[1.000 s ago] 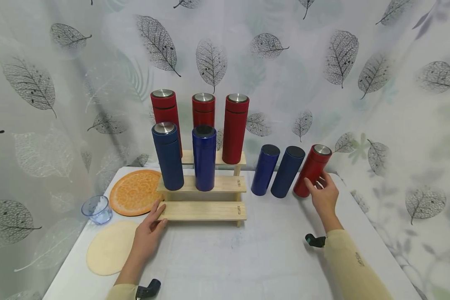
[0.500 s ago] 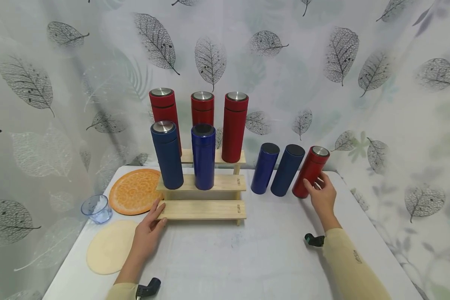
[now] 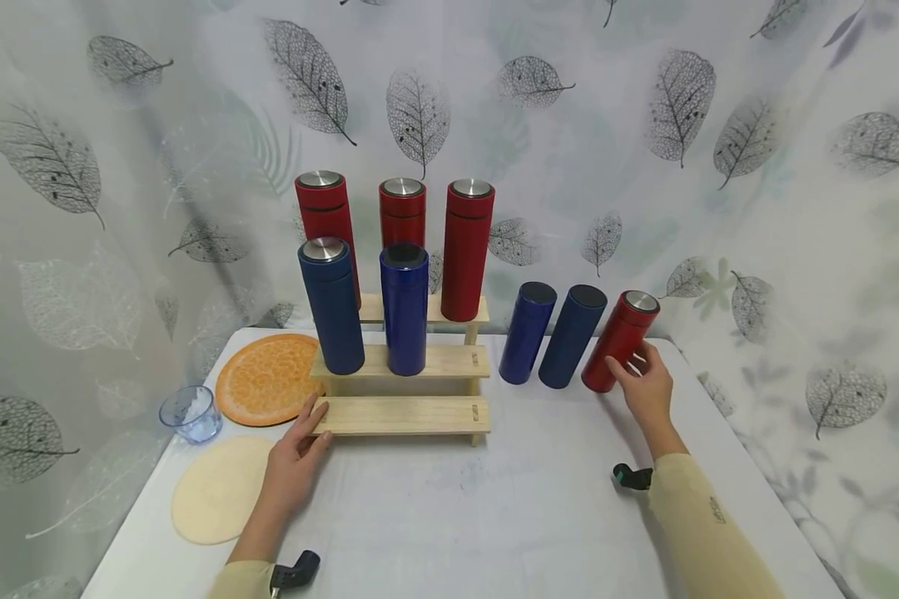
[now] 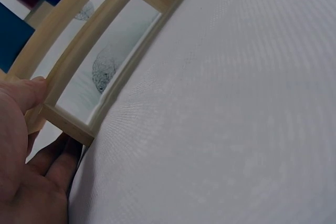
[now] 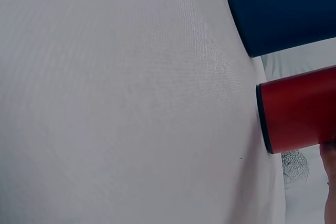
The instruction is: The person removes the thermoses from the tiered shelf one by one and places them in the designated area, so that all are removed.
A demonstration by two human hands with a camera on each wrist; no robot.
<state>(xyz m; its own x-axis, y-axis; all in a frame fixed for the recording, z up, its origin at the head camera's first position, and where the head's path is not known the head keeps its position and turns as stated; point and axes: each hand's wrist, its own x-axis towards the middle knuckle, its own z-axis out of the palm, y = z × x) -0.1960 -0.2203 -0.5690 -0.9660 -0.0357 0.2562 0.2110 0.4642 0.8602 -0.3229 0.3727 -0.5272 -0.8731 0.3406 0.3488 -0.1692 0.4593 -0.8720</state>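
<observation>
White desk [image 3: 449, 516], leaf-print curtain [image 3: 569, 125] behind. Blue-tinted glass [image 3: 172, 423] holds something white [image 3: 197, 406]. Right grip [image 3: 647, 391] holds red flask [image 3: 622, 334], left grip [image 3: 292, 467] wooden rack [image 3: 404, 416]

Five flasks [image 3: 333, 312] on the rack [image 3: 400, 416], three flasks [image 3: 573, 337] to its right

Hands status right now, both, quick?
Left hand: holding the left end of the wooden rack's bottom step.
Right hand: holding the rightmost red thermos.
</observation>
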